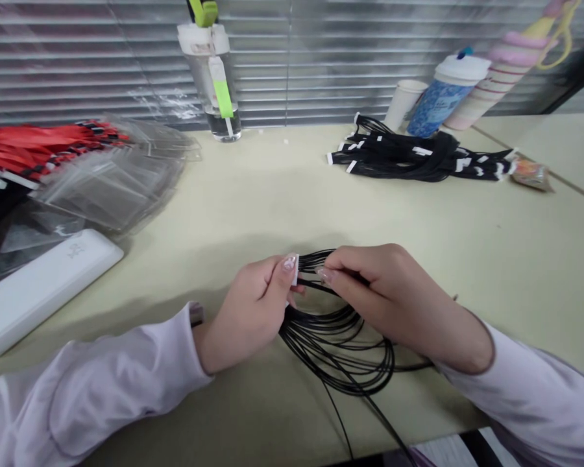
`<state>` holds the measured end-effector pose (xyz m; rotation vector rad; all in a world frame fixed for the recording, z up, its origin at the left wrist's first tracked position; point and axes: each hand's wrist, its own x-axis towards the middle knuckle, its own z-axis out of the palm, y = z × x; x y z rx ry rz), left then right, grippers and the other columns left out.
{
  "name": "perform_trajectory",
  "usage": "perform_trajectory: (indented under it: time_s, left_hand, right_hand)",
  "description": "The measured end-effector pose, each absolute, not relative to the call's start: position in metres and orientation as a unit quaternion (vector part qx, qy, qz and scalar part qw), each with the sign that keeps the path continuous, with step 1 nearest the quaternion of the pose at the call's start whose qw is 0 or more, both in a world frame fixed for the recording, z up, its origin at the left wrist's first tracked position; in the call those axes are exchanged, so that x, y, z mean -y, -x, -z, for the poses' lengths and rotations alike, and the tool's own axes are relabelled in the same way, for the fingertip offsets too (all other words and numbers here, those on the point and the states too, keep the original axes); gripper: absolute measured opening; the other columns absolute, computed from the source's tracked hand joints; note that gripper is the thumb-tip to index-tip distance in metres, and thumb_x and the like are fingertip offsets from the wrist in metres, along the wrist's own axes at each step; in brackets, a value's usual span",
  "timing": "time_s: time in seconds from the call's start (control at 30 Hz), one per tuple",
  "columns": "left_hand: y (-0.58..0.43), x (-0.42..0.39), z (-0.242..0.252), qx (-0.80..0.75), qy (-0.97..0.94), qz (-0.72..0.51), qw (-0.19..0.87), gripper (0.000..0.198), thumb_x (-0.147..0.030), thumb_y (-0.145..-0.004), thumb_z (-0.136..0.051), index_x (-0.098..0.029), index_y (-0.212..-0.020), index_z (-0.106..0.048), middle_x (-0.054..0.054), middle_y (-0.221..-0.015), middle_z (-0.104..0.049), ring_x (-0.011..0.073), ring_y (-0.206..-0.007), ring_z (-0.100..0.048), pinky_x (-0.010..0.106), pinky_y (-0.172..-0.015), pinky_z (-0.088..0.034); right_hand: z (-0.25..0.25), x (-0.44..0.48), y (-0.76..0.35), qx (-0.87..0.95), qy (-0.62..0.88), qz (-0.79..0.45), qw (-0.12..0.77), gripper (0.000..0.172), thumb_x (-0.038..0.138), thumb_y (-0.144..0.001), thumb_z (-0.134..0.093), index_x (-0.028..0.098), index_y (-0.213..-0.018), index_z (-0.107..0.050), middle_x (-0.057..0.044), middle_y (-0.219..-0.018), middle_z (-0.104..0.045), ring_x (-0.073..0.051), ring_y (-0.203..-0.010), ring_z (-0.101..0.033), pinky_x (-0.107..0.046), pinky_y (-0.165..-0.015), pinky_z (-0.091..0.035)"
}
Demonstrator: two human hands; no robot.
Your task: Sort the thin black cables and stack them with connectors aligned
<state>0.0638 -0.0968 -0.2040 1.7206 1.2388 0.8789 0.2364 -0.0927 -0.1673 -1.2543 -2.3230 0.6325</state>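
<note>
My left hand (253, 311) is closed, pinching a small white connector (295, 267) at the end of a bundle of thin black wires (340, 344). Beside it, my right hand (389, 295) is closed on the same wires just right of the connector, fingertips nearly touching the left thumb. The wires loop down in a loose coil between my wrists and trail off the table's near edge. Both forearms wear pale lilac sleeves and rest on the beige table (282, 194).
A pile of finished black wire bundles (413, 155) lies at the back right, by a paper cup (403, 104) and two tumblers (442, 94). A water bottle (217, 78) stands at the back. Clear plastic sleeves (111, 181), red lanyards (34, 149) and a white flat device (39, 285) lie left.
</note>
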Motion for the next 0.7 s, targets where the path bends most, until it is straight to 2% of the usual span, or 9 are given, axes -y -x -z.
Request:
perform_trajectory:
  time_s: [0.2, 0.33, 0.43, 0.57, 0.7]
  left_hand:
    - [-0.063, 0.100, 0.203, -0.471, -0.718, -0.327, 0.393, 0.038, -0.034, -0.090, -0.028, -0.015, -0.063, -0.046, 0.000, -0.055, -0.053, 0.0090, -0.052, -0.050, 0.021, -0.051, -0.038]
    - [-0.064, 0.097, 0.203, -0.494, -0.683, -0.337, 0.419, 0.039, -0.037, -0.089, -0.029, -0.015, -0.063, -0.047, 0.000, -0.057, -0.054, 0.0086, -0.051, -0.050, 0.020, -0.050, -0.039]
    - [-0.064, 0.094, 0.206, -0.511, -0.650, -0.353, 0.438, 0.039, -0.040, -0.089, -0.029, -0.015, -0.066, -0.048, 0.000, -0.061, -0.056, 0.0083, -0.052, -0.050, 0.020, -0.050, -0.039]
    - [-0.065, 0.093, 0.206, -0.531, -0.623, -0.360, 0.447, 0.040, -0.042, -0.088, -0.031, -0.015, -0.065, -0.048, 0.000, -0.059, -0.055, 0.0086, -0.051, -0.050, 0.020, -0.049, -0.039]
    - [-0.066, 0.092, 0.203, -0.553, -0.593, -0.373, 0.452, 0.040, -0.043, -0.087, -0.032, -0.015, -0.063, -0.046, 0.000, -0.056, -0.054, 0.0088, -0.049, -0.049, 0.020, -0.048, -0.038]
  right_hand:
    - [0.171, 0.093, -0.234, 0.856, 0.433, -0.189, 0.209, 0.019, 0.018, -0.085, -0.040, 0.014, -0.070, -0.051, 0.004, -0.059, -0.048, -0.005, -0.053, -0.037, -0.019, -0.053, -0.027]
    - [0.168, 0.087, -0.244, 0.851, 0.444, -0.189, 0.206, 0.009, 0.017, -0.081, -0.048, 0.017, -0.075, -0.055, 0.005, -0.062, -0.053, -0.003, -0.054, -0.042, -0.017, -0.053, -0.030]
    - [0.167, 0.082, -0.254, 0.836, 0.476, -0.184, 0.201, 0.005, 0.020, -0.077, -0.053, 0.018, -0.073, -0.054, 0.006, -0.057, -0.052, -0.003, -0.050, -0.041, -0.016, -0.050, -0.031]
    - [0.167, 0.081, -0.261, 0.841, 0.477, -0.180, 0.183, 0.010, 0.025, -0.073, -0.058, 0.018, -0.076, -0.051, 0.007, -0.057, -0.050, -0.004, -0.050, -0.042, -0.017, -0.050, -0.033]
    - [0.164, 0.086, -0.261, 0.842, 0.477, -0.151, 0.201, 0.019, 0.024, -0.069, -0.061, 0.019, -0.079, -0.046, 0.005, -0.065, -0.049, -0.005, -0.055, -0.043, -0.018, -0.051, -0.034]
